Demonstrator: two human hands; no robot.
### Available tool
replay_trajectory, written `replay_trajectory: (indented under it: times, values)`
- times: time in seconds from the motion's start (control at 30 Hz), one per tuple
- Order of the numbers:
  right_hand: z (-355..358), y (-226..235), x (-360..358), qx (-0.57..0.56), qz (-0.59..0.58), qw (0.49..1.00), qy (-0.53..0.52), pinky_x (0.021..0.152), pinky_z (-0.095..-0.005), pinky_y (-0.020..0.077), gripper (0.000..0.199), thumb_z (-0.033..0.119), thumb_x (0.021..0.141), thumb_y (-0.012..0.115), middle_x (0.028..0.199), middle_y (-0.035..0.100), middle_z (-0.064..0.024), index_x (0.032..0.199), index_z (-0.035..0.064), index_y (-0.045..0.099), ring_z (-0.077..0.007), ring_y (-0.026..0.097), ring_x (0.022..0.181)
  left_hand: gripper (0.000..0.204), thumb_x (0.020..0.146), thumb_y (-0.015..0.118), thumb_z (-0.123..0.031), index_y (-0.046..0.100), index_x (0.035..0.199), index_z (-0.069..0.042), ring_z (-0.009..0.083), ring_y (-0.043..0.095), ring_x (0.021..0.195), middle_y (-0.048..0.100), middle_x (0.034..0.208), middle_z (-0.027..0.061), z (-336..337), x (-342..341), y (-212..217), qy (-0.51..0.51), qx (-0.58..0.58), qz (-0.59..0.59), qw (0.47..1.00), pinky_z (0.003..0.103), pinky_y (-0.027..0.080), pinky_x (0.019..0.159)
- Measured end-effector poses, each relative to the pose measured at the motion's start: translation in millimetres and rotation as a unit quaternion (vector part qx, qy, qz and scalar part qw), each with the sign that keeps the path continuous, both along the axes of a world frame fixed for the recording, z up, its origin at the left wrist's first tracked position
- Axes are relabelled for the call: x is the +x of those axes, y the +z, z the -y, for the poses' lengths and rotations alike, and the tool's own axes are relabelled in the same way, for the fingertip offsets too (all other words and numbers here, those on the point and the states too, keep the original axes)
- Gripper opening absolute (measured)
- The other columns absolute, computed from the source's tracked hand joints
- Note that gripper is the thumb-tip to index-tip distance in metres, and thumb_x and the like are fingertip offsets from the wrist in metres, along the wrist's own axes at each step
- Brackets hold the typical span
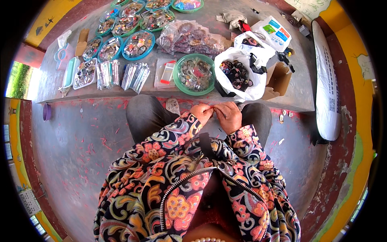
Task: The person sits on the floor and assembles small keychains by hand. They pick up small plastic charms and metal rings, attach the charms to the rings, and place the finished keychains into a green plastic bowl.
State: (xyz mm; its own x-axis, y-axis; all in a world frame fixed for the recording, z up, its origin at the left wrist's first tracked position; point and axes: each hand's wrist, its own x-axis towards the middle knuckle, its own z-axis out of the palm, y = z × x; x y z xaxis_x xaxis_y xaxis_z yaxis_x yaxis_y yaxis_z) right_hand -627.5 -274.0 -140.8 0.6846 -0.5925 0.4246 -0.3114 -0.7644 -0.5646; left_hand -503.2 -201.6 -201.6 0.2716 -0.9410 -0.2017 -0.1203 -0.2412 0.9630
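Something very small, too small to identify, is pinched between the fingertips of both hands just above the middle of the frame, over the person's lap. The left hand [201,111] and right hand [229,115] meet fingertip to fingertip, with thumbs and forefingers closed tightly together around the tiny item [212,107], which shows only as a thin pale speck between them. The other fingers curl inward. Both wrists emerge from the cuffs of a bright floral patterned jacket [193,177] that fills the lower centre of the frame, and grey-trousered knees [147,115] spread to either side of the hands.

Directly above the hands, on a raised concrete ledge [298,97], sits a round green tray [195,74] filled with small trinkets. Just to its right, a white plastic bag [242,74] lies open, showing dark looped items inside. A brown cardboard box [279,78] stands beside the bag. In the upper left of the frame, several blue-rimmed round trays [139,44] and rectangular baskets hold more small colourful pieces, with bundles of clear packets [135,76] lying near them. A heap of clear bags of beads [189,38] rests in the upper centre. A long white sack [327,84] lies along the right edge.
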Motion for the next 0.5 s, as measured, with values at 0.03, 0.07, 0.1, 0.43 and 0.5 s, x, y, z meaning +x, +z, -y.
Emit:
replay_trajectory:
  times: [0.03,0.07,0.1,0.43,0.5]
  values:
    - [0.1,1.9,0.4,0.000,-0.003,1.000,0.000,0.062,-0.0320,0.0449,0.010,0.008,0.068,0.060,0.077,0.058,-0.0062,0.078,0.0076,0.060,-0.0244,0.055,0.071,0.017,0.079,0.053,-0.013,0.060,0.085,0.001,0.0096,0.056,0.058,0.059,0.062,0.0071,-0.4,-0.6,-0.6,-0.001,-0.018,0.010,1.000,0.023,0.043,0.052]
    - [0.1,3.6,0.6,-0.001,-0.006,1.000,0.001,0.062,-0.0321,0.0449,0.010,0.008,0.068,0.060,0.077,0.058,-0.0060,0.078,0.0077,0.060,-0.0243,0.055,0.071,0.016,0.079,0.052,-0.013,0.060,0.084,0.001,0.0111,0.056,0.058,0.059,0.062,0.0077,-1.2,-1.3,-0.6,-0.002,-0.036,0.020,0.999,0.024,0.043,0.052]
    - [0.0,4.4,0.6,-0.001,-0.007,1.000,0.002,0.062,-0.0320,0.0448,0.011,0.007,0.067,0.060,0.076,0.058,-0.0067,0.078,0.0073,0.060,-0.0246,0.055,0.071,0.016,0.079,0.052,-0.012,0.060,0.083,0.001,0.0127,0.057,0.057,0.058,0.062,0.0083,-1.3,-1.4,3.0,-0.003,-0.054,0.031,0.998,0.025,0.043,0.052]
    - [-3.0,13.5,0.9,-0.149,-0.090,0.982,0.067,0.063,-0.0328,0.0437,0.017,0.008,0.063,0.060,0.076,0.055,-0.0060,0.080,0.0050,0.058,-0.0225,0.053,0.069,0.009,0.073,0.049,-0.008,0.053,0.070,0.000,0.0285,0.054,0.060,0.052,0.060,0.0137,-1.9,1.7,1.9,-0.062,-0.101,0.116,0.986,0.035,0.040,0.054]
    - [-4.3,14.9,0.2,-0.177,-0.118,0.974,0.074,0.065,-0.0332,0.0433,0.019,0.009,0.062,0.059,0.077,0.055,-0.0050,0.081,0.0052,0.058,-0.0216,0.052,0.069,0.010,0.073,0.049,-0.008,0.052,0.067,0.000,0.0295,0.053,0.060,0.052,0.059,0.0139,-1.0,0.4,-1.7,-0.060,-0.134,0.158,0.977,0.036,0.040,0.053]
